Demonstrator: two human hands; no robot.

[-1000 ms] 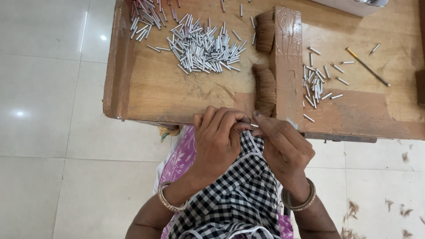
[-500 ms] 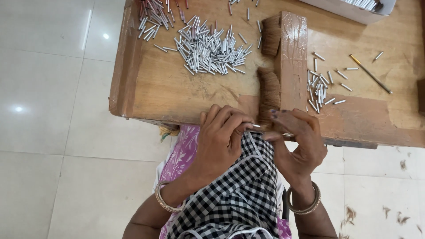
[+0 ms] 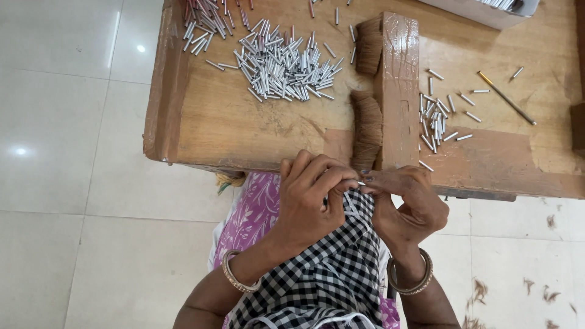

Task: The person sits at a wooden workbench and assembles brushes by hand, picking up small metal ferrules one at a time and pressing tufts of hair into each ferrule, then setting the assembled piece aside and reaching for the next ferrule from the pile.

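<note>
Below the wooden table's [image 3: 244, 131] near edge, over my checked cloth [image 3: 329, 268], I see my left hand [image 3: 311, 204] and right hand [image 3: 405, 204] pinching one small silver tube [image 3: 361, 182] between their fingertips.

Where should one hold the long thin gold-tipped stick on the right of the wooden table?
Pinch the stick at its middle, from above. It lies flat and diagonal on the bare table, apart from the small metal tubes, so both sides look free for fingertips.

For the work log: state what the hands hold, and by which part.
Left hand and right hand pinch something small between their fingertips, perhaps a short silver metal tube; the exact grip point cannot be told.
</note>
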